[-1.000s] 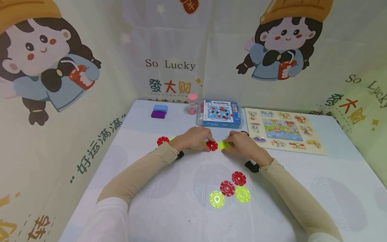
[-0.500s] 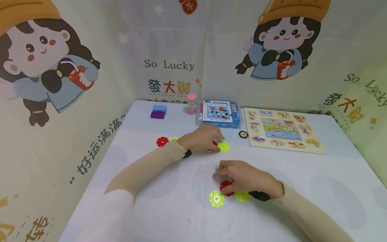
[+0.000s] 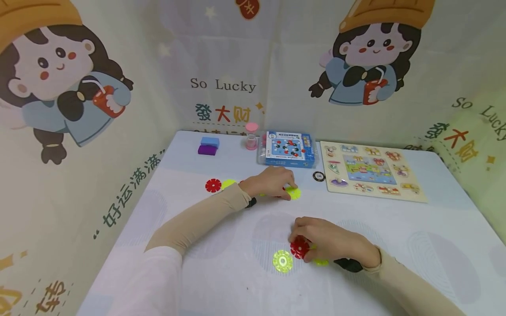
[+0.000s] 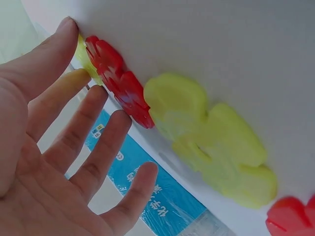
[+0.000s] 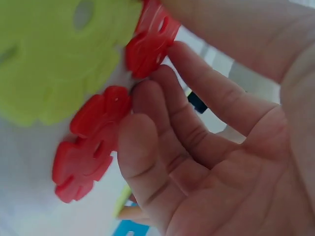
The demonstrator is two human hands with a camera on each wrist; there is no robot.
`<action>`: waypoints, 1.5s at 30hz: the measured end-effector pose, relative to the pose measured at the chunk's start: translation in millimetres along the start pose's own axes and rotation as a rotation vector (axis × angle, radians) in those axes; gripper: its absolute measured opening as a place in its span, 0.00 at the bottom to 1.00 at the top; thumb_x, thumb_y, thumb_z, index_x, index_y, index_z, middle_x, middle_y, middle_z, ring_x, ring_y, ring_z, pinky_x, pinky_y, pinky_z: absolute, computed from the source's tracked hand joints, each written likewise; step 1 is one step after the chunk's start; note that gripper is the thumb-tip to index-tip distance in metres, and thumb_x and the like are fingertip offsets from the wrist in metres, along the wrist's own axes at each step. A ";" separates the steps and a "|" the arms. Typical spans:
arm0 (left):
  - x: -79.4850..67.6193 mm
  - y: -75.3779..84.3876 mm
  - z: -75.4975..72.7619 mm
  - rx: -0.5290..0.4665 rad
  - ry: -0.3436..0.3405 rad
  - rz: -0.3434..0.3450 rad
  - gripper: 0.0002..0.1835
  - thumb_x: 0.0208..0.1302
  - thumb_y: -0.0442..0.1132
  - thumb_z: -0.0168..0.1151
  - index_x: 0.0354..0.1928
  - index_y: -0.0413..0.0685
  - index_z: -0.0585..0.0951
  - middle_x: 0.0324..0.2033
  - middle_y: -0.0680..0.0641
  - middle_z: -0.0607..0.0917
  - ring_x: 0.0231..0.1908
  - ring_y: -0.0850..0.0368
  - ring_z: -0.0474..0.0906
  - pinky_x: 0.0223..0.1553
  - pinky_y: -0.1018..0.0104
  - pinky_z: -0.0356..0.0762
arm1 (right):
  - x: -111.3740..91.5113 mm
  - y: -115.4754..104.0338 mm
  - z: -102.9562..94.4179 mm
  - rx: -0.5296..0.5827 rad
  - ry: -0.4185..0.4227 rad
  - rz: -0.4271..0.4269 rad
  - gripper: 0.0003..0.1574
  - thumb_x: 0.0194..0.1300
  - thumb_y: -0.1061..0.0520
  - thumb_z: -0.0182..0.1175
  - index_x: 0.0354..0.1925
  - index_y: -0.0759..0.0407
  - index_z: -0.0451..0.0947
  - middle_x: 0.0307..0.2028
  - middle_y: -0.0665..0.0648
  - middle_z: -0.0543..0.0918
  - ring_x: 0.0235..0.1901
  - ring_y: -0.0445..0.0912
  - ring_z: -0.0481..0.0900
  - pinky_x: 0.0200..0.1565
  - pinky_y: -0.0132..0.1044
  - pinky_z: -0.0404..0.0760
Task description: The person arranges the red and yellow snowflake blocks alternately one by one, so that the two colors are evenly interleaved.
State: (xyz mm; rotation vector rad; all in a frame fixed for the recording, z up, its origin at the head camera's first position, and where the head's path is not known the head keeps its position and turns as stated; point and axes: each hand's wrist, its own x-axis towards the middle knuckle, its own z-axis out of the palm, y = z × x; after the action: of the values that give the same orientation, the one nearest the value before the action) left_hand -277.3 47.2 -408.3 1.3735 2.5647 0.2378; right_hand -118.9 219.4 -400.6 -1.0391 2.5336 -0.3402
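Far out on the table, my left hand [image 3: 272, 181] has thumb and forefinger at the edges of a yellow snowflake disc [image 3: 293, 193]; its other fingers extend loosely. This disc ends a row with a red disc [image 4: 120, 81], a yellow disc [image 4: 206, 142] and a red disc [image 3: 213, 185]; my hand covers part of the row. Nearer, my right hand [image 3: 328, 239] pinches a red snowflake disc [image 3: 299, 248] between thumb and fingers. Another red disc [image 5: 91, 142] lies by its fingers, hidden in the head view. A yellow disc [image 3: 321, 262] shows under the hand; another yellow disc [image 3: 283, 261] lies left of it.
Behind the row stand a blue boxed set [image 3: 288, 149] and a pink hourglass [image 3: 251, 136]. A black chip [image 3: 318, 176] lies beside a wooden puzzle board [image 3: 373, 171] at the right. Blue [image 3: 210, 141] and purple blocks [image 3: 207, 150] sit at the back left.
My right hand has left the yellow disc at the row's end and come toward me to the loose discs. My left hand has slid right, from the red disc to that yellow one.
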 end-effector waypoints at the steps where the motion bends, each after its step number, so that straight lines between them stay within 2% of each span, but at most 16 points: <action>1: -0.3 0.5 0.1 -0.002 -0.001 -0.004 0.25 0.56 0.55 0.67 0.57 0.63 0.79 0.50 0.57 0.80 0.50 0.62 0.73 0.49 0.66 0.72 | 0.9 2.0 -0.1 0.019 -0.004 -0.001 0.24 0.46 0.45 0.74 0.44 0.40 0.79 0.39 0.40 0.74 0.39 0.35 0.70 0.43 0.30 0.74; 7: -0.1 2.2 1.7 -0.004 -0.004 -0.010 0.25 0.55 0.56 0.67 0.56 0.64 0.79 0.50 0.57 0.80 0.51 0.62 0.73 0.50 0.66 0.71 | 4.5 9.4 -0.7 0.123 -0.029 -0.015 0.28 0.43 0.42 0.75 0.44 0.41 0.78 0.38 0.39 0.75 0.37 0.35 0.71 0.40 0.28 0.72; 11: 1.0 2.1 1.1 0.006 0.001 -0.015 0.26 0.54 0.56 0.67 0.56 0.65 0.79 0.50 0.57 0.80 0.50 0.62 0.73 0.49 0.66 0.72 | 5.1 9.3 -1.7 0.150 -0.033 -0.015 0.26 0.44 0.42 0.75 0.43 0.38 0.77 0.38 0.39 0.75 0.38 0.35 0.72 0.40 0.28 0.73; 17: 0.7 2.0 -0.7 0.013 -0.005 -0.019 0.26 0.55 0.56 0.67 0.57 0.64 0.79 0.51 0.57 0.79 0.50 0.61 0.72 0.48 0.66 0.71 | 3.3 5.2 -2.9 0.167 -0.015 -0.033 0.22 0.45 0.45 0.75 0.41 0.38 0.80 0.39 0.39 0.76 0.40 0.35 0.72 0.44 0.28 0.76; 23: -1.5 2.8 -1.4 0.008 -0.012 -0.028 0.26 0.55 0.56 0.67 0.57 0.64 0.78 0.50 0.57 0.79 0.50 0.62 0.72 0.50 0.66 0.71 | 1.3 3.1 -3.0 0.128 0.014 -0.056 0.24 0.45 0.41 0.74 0.43 0.36 0.81 0.38 0.37 0.78 0.39 0.33 0.74 0.39 0.26 0.77; 28: -1.2 2.7 -0.9 -0.001 -0.009 -0.022 0.26 0.54 0.56 0.67 0.57 0.64 0.79 0.50 0.57 0.80 0.50 0.61 0.73 0.49 0.66 0.71 | 2.6 16.2 -16.4 0.084 0.102 -0.028 0.24 0.44 0.40 0.74 0.42 0.37 0.82 0.37 0.38 0.80 0.37 0.34 0.75 0.35 0.25 0.78; 32: -0.9 2.2 -1.0 -0.008 -0.002 -0.013 0.25 0.54 0.55 0.68 0.56 0.63 0.80 0.49 0.56 0.81 0.49 0.61 0.73 0.48 0.67 0.72 | 9.6 48.7 -37.1 0.074 0.260 0.045 0.23 0.43 0.44 0.76 0.41 0.42 0.84 0.34 0.40 0.81 0.33 0.36 0.77 0.32 0.28 0.78; 35: -1.6 2.7 -1.5 -0.017 -0.002 -0.018 0.25 0.54 0.55 0.68 0.55 0.63 0.80 0.49 0.56 0.81 0.49 0.62 0.73 0.48 0.67 0.72 | 18.8 75.0 -44.3 0.041 0.354 0.137 0.22 0.42 0.47 0.77 0.39 0.47 0.85 0.31 0.43 0.82 0.31 0.38 0.77 0.31 0.29 0.77; 39: -1.1 3.5 -0.3 -0.014 -0.010 -0.023 0.25 0.53 0.55 0.68 0.55 0.64 0.80 0.49 0.56 0.80 0.49 0.62 0.73 0.48 0.67 0.72 | 29.2 90.4 -41.6 -0.043 0.352 0.201 0.22 0.45 0.47 0.75 0.40 0.54 0.86 0.31 0.49 0.84 0.31 0.41 0.76 0.30 0.28 0.75; 45: 0.3 2.6 -1.2 -0.008 -0.001 -0.021 0.25 0.53 0.56 0.68 0.55 0.64 0.80 0.49 0.57 0.80 0.49 0.62 0.73 0.48 0.67 0.72 | 30.6 85.7 -37.4 -0.112 0.376 0.214 0.25 0.48 0.47 0.74 0.43 0.57 0.86 0.37 0.55 0.84 0.33 0.45 0.77 0.30 0.31 0.73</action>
State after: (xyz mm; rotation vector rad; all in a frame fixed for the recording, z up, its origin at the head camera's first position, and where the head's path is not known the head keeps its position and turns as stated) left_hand -275.7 48.8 -406.5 1.3429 2.5727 0.2432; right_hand -208.3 260.3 -405.5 -0.7896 2.9993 -0.3638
